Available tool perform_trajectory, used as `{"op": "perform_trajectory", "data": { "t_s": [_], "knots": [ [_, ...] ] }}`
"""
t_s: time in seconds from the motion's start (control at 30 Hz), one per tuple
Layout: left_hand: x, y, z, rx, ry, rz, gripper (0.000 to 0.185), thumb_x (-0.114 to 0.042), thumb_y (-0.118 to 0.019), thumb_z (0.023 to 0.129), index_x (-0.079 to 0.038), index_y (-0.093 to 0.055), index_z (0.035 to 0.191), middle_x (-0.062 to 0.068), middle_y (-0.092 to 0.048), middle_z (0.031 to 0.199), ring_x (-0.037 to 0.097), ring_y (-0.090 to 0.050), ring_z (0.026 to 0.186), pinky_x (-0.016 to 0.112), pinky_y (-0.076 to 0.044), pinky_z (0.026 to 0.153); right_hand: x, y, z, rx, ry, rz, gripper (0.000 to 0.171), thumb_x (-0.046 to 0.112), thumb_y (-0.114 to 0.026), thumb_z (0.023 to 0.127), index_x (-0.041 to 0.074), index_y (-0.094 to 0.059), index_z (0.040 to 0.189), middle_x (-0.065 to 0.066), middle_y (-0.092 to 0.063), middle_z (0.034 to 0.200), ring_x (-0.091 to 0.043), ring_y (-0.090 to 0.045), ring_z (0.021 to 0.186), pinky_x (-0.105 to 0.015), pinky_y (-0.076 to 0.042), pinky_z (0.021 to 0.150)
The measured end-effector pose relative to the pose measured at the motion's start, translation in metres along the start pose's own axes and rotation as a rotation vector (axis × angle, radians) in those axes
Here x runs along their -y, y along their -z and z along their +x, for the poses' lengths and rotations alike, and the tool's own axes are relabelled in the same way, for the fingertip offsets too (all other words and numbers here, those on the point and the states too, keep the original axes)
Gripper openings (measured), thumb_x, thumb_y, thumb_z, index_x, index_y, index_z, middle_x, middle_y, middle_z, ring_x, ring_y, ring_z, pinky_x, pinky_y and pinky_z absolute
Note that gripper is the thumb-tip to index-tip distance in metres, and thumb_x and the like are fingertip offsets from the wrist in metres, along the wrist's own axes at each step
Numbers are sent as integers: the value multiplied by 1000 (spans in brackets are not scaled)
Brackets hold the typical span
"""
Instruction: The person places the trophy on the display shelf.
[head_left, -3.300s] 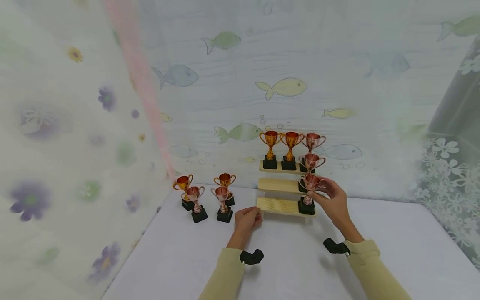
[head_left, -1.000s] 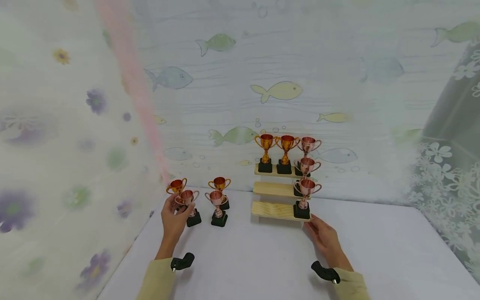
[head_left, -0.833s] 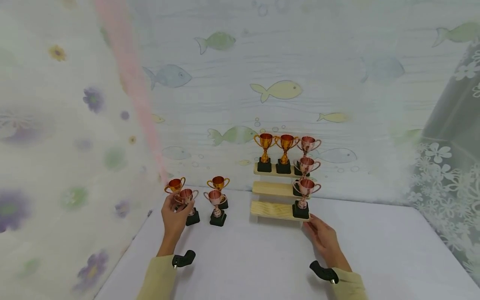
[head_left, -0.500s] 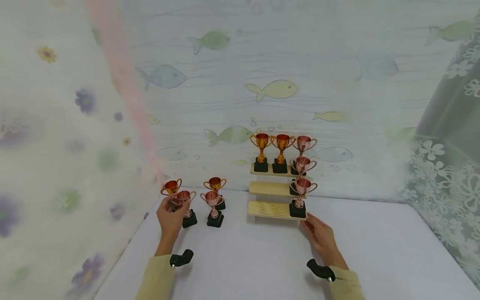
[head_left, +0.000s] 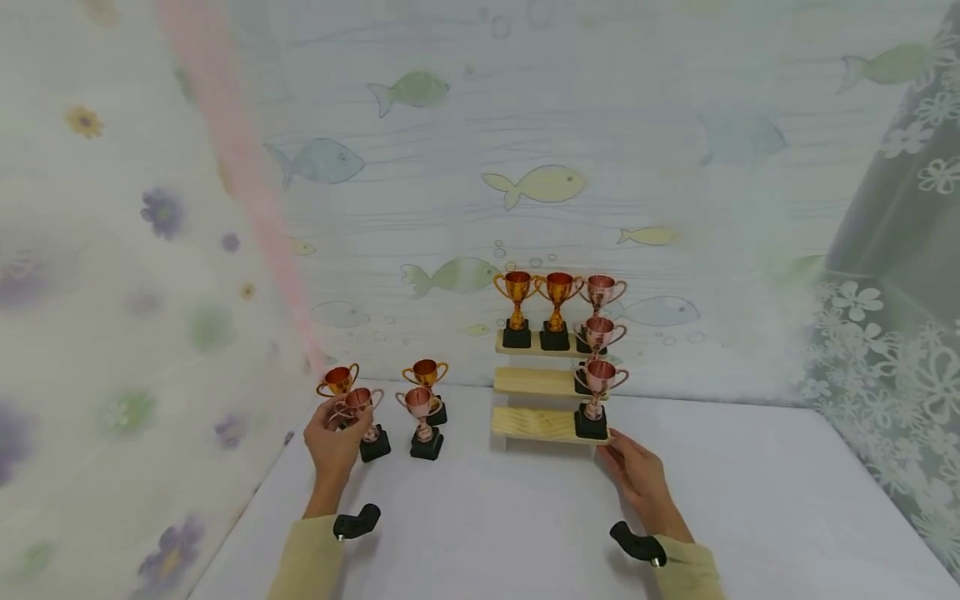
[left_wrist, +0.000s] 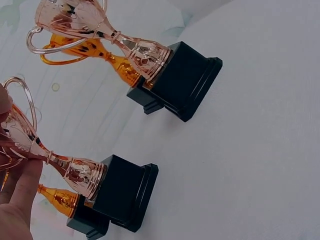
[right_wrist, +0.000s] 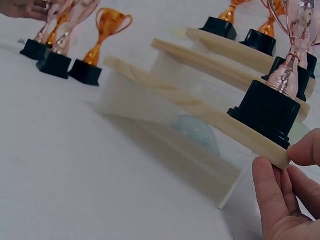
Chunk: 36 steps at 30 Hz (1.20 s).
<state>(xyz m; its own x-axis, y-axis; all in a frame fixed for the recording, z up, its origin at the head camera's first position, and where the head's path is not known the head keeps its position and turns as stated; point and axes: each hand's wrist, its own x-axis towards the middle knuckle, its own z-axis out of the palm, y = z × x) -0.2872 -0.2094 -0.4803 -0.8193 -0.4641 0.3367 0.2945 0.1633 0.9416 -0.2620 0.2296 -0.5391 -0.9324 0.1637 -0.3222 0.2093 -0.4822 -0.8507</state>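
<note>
At the left of the head view, my left hand grips the cup of a rose-gold trophy on a black base. In the left wrist view its fingers lie against the cup's underside, and the base stands low by the white surface. A gold trophy is right behind it. My right hand pinches the right front corner of the lowest step of a three-tier wooden shelf, thumb on top and fingers below. Just beside that thumb stands another rose-gold trophy, upright on the step.
A rose-gold trophy and a gold trophy stand between my left hand and the shelf. Two gold trophies and one rose-gold trophy share the top tier; another rose-gold trophy is on the middle tier. A fish-patterned curtain hangs behind.
My left hand has gone from the shelf's left end to the rose-gold trophy at left. My right hand has let go of the lowest-tier trophy and taken the shelf corner. Lately, little has moved.
</note>
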Motion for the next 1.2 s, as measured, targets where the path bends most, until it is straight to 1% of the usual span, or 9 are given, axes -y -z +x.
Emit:
{"op": "perform_trajectory", "data": {
  "t_s": [0.1, 0.2, 0.4, 0.57, 0.7, 0.8, 0.87, 1.1, 1.2],
  "knots": [
    [-1, 1, 0, -54, -17, -19, 46, 9, -79, 80, 17, -60, 120, 21, -59, 107, 10, -61, 83, 9, -52, 66, 1, -1, -1, 0, -5, 4, 55, 10, -45, 106, -7, -28, 156, -9, -51, 133, -1, -63, 98, -22, -51, 102],
    [2, 4, 3, -110, 2, -52, 46, 9, -80, 80, 15, -61, 121, 14, -60, 106, 10, -62, 86, 8, -53, 70, 3, -2, -3, 2, -8, -2, 56, 10, -45, 107, -6, -27, 157, -12, -46, 140, 0, -63, 98, -22, -51, 102],
    [13, 15, 11, -170, -23, -114, 50, 4, -84, 77, 10, -63, 122, 3, -62, 101, 10, -61, 86, 10, -56, 72, 2, -3, -2, -13, -10, -17, 56, 11, -45, 107, -6, -26, 157, -18, -38, 152, 1, -63, 96, -21, -51, 101],
    [-6, 23, 11, -224, -94, -130, 46, 3, -83, 79, 10, -64, 121, 2, -64, 100, 11, -63, 87, 11, -56, 75, 3, -2, 0, -10, -8, -33, 56, 11, -44, 106, -6, -26, 157, -19, -36, 153, 2, -63, 95, -20, -51, 101],
    [-27, 30, 12, -241, -154, -191, 44, 5, -82, 80, 12, -64, 120, 3, -65, 100, 13, -64, 88, 12, -57, 77, 2, -4, 0, -11, 6, -25, 56, 8, -46, 105, -8, -28, 155, -12, -52, 135, 1, -64, 95, -20, -52, 99],
    [-43, 31, 14, -225, -179, -219, 42, 5, -81, 81, 11, -65, 120, 2, -66, 102, 13, -66, 91, 13, -56, 80, 2, -4, 0, -22, 16, -23, 55, 7, -47, 103, -10, -31, 153, -2, -60, 116, -1, -65, 94, -20, -53, 97],
    [-55, 31, 15, -195, -192, -229, 40, 5, -80, 82, 9, -65, 119, 2, -67, 103, 13, -67, 92, 13, -56, 82, 2, -5, 0, -27, 18, -26, 55, 6, -47, 103, -10, -31, 153, 1, -61, 110, -1, -65, 93, -20, -54, 96],
    [-84, 23, 18, 5, -201, -371, 38, 17, -74, 82, 12, -64, 118, 6, -68, 105, 14, -69, 93, 17, -58, 82, 2, -4, 3, -31, 1, -38, 56, 7, -48, 103, -8, -31, 154, -11, -53, 133, -1, -65, 93, -20, -53, 97],
    [-91, 13, 15, 76, -188, -347, 39, 16, -73, 83, 12, -62, 120, 6, -68, 108, 13, -69, 95, 17, -58, 81, 2, -4, 4, -37, -8, -34, 56, 8, -48, 103, -7, -32, 154, -14, -50, 138, -1, -66, 93, -20, -54, 96]
  ]
}}
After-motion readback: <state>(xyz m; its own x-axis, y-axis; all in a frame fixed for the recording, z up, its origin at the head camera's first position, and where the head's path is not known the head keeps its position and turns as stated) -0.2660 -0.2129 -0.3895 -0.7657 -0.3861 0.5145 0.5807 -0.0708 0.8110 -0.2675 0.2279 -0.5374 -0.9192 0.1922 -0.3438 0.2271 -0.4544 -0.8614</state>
